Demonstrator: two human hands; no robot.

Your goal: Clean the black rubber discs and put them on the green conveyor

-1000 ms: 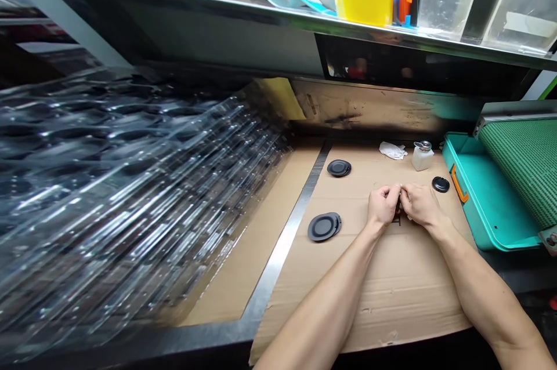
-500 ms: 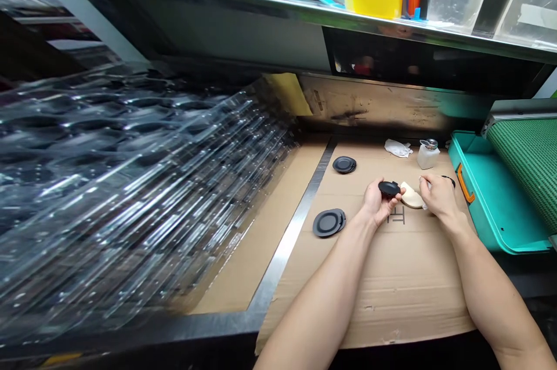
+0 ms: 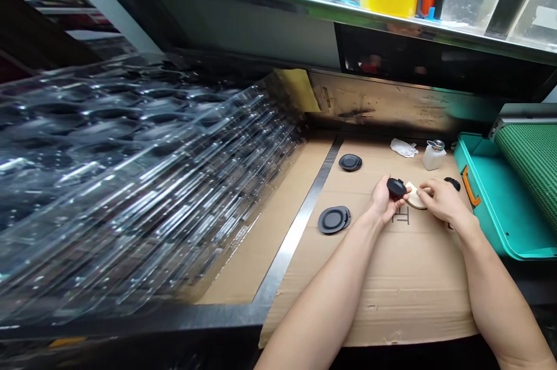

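Grip status: left hand clamped on small black disc, tilted so its face meets right hand. Right hand is pinched shut on beige pad, just right of left grip, against disc's edge, above worktop.

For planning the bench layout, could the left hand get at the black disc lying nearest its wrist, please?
Probably yes: the black disc lies on open cardboard beside the left hand, with nothing between them, though that hand holds a small black cap.
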